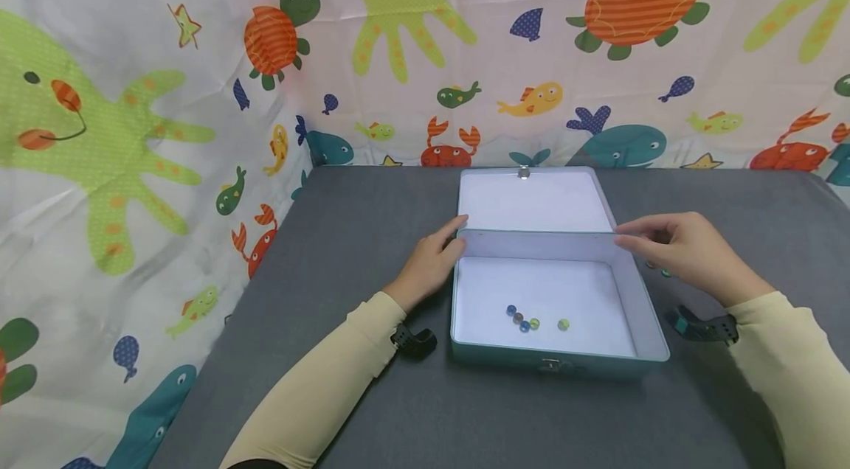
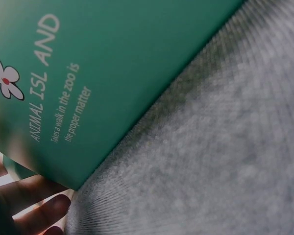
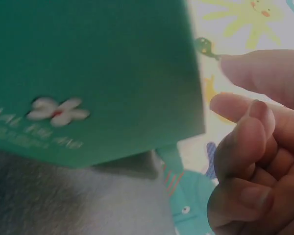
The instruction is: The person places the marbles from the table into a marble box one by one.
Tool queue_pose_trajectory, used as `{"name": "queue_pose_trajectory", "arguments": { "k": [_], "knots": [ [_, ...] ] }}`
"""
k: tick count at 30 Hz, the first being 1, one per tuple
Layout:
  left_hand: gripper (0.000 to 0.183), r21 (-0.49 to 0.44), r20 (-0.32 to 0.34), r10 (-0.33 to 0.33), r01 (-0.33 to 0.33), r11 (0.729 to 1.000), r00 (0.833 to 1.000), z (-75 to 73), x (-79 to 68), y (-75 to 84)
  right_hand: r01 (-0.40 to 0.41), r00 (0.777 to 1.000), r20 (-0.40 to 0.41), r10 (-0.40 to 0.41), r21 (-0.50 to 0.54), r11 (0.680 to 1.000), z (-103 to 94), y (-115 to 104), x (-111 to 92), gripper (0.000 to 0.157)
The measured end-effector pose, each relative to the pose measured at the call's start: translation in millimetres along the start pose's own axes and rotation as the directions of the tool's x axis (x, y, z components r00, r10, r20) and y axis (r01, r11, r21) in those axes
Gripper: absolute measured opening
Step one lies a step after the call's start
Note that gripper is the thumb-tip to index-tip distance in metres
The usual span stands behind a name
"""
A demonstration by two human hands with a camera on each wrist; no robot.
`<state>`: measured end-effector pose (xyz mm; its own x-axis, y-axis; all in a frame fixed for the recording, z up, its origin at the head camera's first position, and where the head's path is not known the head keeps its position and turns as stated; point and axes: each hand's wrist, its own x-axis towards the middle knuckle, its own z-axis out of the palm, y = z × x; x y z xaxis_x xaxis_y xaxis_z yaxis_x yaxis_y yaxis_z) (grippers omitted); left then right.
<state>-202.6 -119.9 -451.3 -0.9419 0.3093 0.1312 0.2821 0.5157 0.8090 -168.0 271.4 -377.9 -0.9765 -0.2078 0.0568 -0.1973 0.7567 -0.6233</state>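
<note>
An open green tin box with a white inside lies on the table, its lid folded back behind it. Several small marbles lie loose on the box floor, blue, brown and yellow-green. My left hand holds the box's back left corner; in the left wrist view its fingers reach behind that corner. At the back right corner is my right hand, thumb and index finger extended by the rim and hinge line. The right wrist view shows its other fingers bent, with nothing between them.
A couple of marbles sit on the table just right of the box, partly hidden under the right hand. The grey tabletop reaches back to a sea-animal print curtain, which also hangs along the left side.
</note>
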Motion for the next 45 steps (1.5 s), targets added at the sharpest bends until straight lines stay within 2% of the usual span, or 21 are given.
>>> {"name": "queue_pose_trajectory", "arguments": {
  "k": [12,16,33,41,45],
  "knots": [
    [0.061,0.003,0.007,-0.001,0.001,1.0,1.0,-0.2,-0.2,-0.5,0.001,0.998,-0.061,0.003,0.066,0.998,3.4,21.8,-11.7,0.037],
    [0.062,0.001,0.007,-0.01,0.01,1.0,1.0,-0.8,-0.6,-0.3,-0.018,0.999,-0.042,0.021,0.069,0.997,0.7,28.8,-11.2,0.039],
    [0.061,-0.006,0.012,-0.006,0.006,1.0,1.0,-1.7,-0.1,3.5,-0.047,0.999,0.022,0.048,-0.065,0.997,-5.8,69.2,-12.4,0.034],
    [0.061,-0.002,0.009,0.0,0.0,1.0,1.0,-1.7,1.7,2.4,-0.135,0.985,0.092,0.143,-0.091,0.987,-9.1,80.7,-11.7,0.04],
    [0.061,-0.001,0.01,-0.004,0.004,1.0,1.0,-1.7,1.8,1.7,-0.144,0.981,0.117,0.157,-0.117,0.983,-8.9,84.2,-11.1,0.039]
  ]
}}
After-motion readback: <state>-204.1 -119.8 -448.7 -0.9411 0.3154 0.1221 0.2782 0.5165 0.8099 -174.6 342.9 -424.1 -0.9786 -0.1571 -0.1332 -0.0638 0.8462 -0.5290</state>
